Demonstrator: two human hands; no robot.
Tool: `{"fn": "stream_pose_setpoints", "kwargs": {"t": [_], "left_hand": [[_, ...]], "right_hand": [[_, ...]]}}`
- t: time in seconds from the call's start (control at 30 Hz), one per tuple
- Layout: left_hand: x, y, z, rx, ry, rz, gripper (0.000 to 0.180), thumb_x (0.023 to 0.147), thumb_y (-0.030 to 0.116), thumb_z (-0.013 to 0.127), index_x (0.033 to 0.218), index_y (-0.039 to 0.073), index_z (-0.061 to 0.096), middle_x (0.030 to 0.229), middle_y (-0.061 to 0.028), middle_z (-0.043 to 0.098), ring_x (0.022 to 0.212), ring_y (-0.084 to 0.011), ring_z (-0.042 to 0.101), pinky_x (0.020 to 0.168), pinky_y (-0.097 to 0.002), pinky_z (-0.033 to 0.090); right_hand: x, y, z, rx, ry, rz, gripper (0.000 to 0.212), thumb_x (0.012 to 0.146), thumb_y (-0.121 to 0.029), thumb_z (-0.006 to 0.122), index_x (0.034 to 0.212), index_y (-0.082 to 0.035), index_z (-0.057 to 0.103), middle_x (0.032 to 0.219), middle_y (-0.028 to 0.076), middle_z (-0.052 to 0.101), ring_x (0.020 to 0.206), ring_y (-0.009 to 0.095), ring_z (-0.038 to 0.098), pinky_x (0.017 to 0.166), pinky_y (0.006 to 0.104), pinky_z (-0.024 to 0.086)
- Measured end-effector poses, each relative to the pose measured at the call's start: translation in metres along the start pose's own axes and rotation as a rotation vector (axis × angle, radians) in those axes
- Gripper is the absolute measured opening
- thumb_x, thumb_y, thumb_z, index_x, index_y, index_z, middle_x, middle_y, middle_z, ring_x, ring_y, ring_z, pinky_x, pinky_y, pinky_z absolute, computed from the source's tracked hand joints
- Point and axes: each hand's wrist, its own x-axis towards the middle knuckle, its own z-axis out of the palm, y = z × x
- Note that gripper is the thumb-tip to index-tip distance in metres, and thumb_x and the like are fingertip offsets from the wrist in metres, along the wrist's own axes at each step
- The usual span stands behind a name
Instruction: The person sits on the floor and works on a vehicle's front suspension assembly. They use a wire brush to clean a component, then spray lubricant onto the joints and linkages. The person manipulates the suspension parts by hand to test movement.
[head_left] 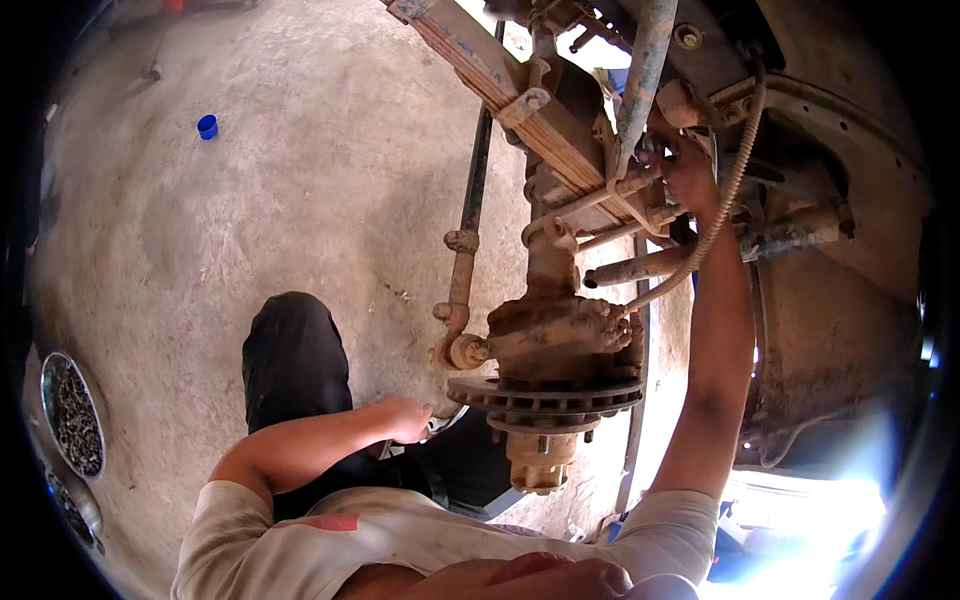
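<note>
Though the lower-centre brake disc point(545, 393) is wheelless, work around the upper-right tube point(648, 75) seems unfinished; what the right hand point(690, 175) and left hand point(403, 418) grip, I cannot tell.

We look from the person's head | we face down | shirt point(450, 526) is very near | left hand point(406, 419) and right hand point(690, 175) are farther off | floor point(300, 210) lies below | our view is wide and round

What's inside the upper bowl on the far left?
The bowl holds many small dark pieces, too small to identify. Its bottom and anything beneath the pieces are covered, so can't be seen.
</note>
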Motion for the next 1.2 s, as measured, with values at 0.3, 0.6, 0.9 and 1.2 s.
{"fn": "stream_pose_setpoints", "kwargs": {"t": [0.3, 0.6, 0.9, 1.2], "left_hand": [[-0.027, 0.009, -0.003, 0.040, 0.066, 0.071, 0.049, 0.090, 0.039, 0.058, 0.119, 0.000, 0.053, 0.108, -0.0205, 0.065, 0.100, -0.0371, 0.064, 0.081, -0.0483, 0.051], [-0.023, 0.005, 0.006, 0.021, 0.025, 0.011, 0.051, 0.088, 0.040, 0.060, 0.120, 0.001, 0.053, 0.110, -0.0207, 0.064, 0.102, -0.0364, 0.063, 0.082, -0.0489, 0.051], [-0.026, 0.005, 0.003, 0.021, 0.022, -0.007, 0.051, 0.088, 0.040, 0.061, 0.121, 0.002, 0.054, 0.113, -0.0202, 0.064, 0.104, -0.0372, 0.063, 0.084, -0.0486, 0.051], [-0.028, 0.008, 0.004, 0.057, -0.017, 0.013, 0.052, 0.089, 0.044, 0.059, 0.121, 0.004, 0.054, 0.114, -0.0206, 0.062, 0.104, -0.0369, 0.062, 0.084, -0.0477, 0.050]], "right_hand": [[-0.001, 0.001, -0.001, -0.087, 0.058, -0.044, 0.048, 0.082, -0.028, 0.073, 0.119, 0.001, 0.059, 0.111, 0.021, 0.064, 0.103, 0.033, 0.062, 0.089, 0.0399, 0.048], [-0.011, -0.043, 0.000, 0.086, -0.047, 0.266, 0.058, 0.082, -0.033, 0.074, 0.129, -0.006, 0.054, 0.112, 0.021, 0.063, 0.101, 0.033, 0.062, 0.089, 0.0408, 0.048], [-0.013, -0.054, -0.001, 0.006, -0.096, 0.329, 0.055, 0.085, -0.033, 0.070, 0.125, 0.001, 0.055, 0.107, 0.021, 0.066, 0.089, 0.031, 0.066, 0.080, 0.0397, 0.052], [-0.009, -0.036, -0.002, -0.088, -0.016, 0.158, 0.051, 0.083, -0.029, 0.072, 0.121, 0.002, 0.059, 0.107, 0.021, 0.066, 0.087, 0.030, 0.066, 0.081, 0.0398, 0.051]]}}
